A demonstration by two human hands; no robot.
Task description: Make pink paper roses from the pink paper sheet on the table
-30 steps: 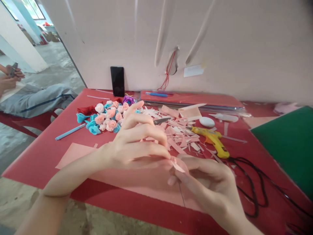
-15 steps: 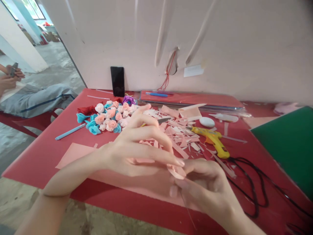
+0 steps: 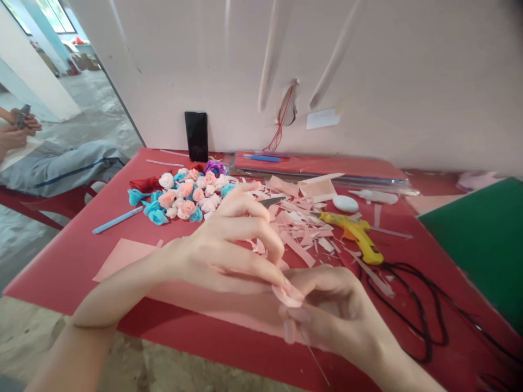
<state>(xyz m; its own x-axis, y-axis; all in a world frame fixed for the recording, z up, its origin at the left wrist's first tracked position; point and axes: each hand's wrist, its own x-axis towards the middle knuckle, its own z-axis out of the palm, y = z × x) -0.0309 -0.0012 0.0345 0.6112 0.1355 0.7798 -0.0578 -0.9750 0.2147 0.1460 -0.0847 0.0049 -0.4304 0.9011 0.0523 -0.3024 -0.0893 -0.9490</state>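
Both my hands meet over the front of a red table (image 3: 61,261). My left hand (image 3: 229,245) reaches across from the left, its thumb and forefinger pinched on a small pink paper piece (image 3: 288,296). My right hand (image 3: 330,316) is curled below it and grips the same pink piece from underneath, with a thin wire stem (image 3: 314,356) trailing down from it. A pink paper sheet (image 3: 122,256) lies flat under my hands. Behind them sits a heap of pink paper scraps (image 3: 302,228).
A pile of small pink, blue and white paper roses (image 3: 183,196) lies at the left. A yellow glue gun (image 3: 355,231) with a black cord (image 3: 425,321), scissors (image 3: 269,201), a blue pen (image 3: 116,219), a black phone (image 3: 196,135) and a green sheet (image 3: 482,239) are around. Another person sits at the far left.
My hands have shifted slightly down and toward me, and my left fingers have curled over the pink piece, turning it between both hands.
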